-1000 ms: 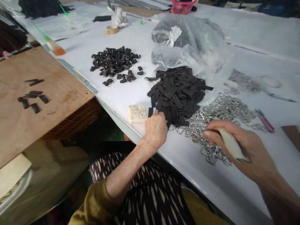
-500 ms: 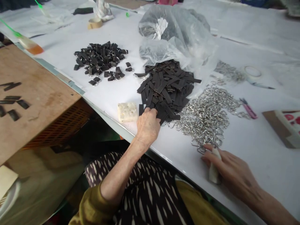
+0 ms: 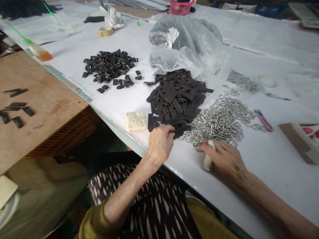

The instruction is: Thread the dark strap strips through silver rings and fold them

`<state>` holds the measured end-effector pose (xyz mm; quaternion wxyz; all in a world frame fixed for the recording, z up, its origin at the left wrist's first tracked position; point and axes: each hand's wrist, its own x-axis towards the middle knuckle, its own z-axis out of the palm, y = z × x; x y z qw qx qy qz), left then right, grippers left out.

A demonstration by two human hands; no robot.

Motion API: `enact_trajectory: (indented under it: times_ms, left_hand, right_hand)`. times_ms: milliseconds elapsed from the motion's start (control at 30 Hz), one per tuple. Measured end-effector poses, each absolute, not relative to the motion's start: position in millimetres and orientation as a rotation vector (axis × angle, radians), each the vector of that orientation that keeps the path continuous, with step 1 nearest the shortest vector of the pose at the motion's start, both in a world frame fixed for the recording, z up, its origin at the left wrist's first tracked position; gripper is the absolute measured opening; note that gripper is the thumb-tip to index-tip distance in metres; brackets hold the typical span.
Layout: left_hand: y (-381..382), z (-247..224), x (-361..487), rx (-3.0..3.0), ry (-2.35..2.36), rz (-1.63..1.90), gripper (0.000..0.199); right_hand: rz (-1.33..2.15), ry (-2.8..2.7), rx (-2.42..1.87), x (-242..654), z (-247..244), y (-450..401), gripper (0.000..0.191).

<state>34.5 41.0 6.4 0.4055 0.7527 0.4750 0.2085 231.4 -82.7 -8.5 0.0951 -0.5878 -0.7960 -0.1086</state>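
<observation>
The left hand [image 3: 160,144] pinches a black strip [image 3: 181,131] between its fingers, at the near edge of a heap of black strips [image 3: 175,96] on the white-covered table [image 3: 251,192]. The right hand [image 3: 225,159] is clenched around a white cylinder [image 3: 208,156] (what it is, I can't tell), touching a pile of silver wire rings [image 3: 219,122]. A clear plastic bag [image 3: 184,46] lies behind the strips.

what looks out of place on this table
A few black strips lie scattered on the plywood board, apart from the main strip pile on the white-covered table. They look like strays, though they may have been put there on purpose.
</observation>
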Motion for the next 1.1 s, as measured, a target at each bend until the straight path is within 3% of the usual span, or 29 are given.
enact_trajectory:
  times_ms: [200, 300, 533, 700, 833, 1100]
  left_hand:
    - [37, 15, 22, 1.411, 1.106, 0.522, 0.008]
    - [35, 19, 20, 1.140, 1.044, 0.475, 0.006]
    - [24, 13, 14, 0.888, 0.911, 0.429, 0.012]
    - [18, 14, 13, 0.720, 0.940, 0.474, 0.029]
    - [13, 14, 14, 0.658, 0.872, 0.429, 0.024]
    - [3, 7, 10, 0.498, 0.658, 0.303, 0.020]
  right_hand:
    - [-0.233, -2.181, -1.755, 241, -5, -81, 0.013]
    - [-0.201, -2.317, -1.695, 240, -2, -75, 0.019]
    - [-0.201, -2.267, -1.693, 241, -9, -66, 0.021]
    - [0.108, -1.863, -1.879, 233, 3, -62, 0.008]
    - [0.270, -1.515, -1.865, 211, 25, -54, 0.014]
    - [0.272, -1.476, -1.699, 177, 26, -45, 0.021]
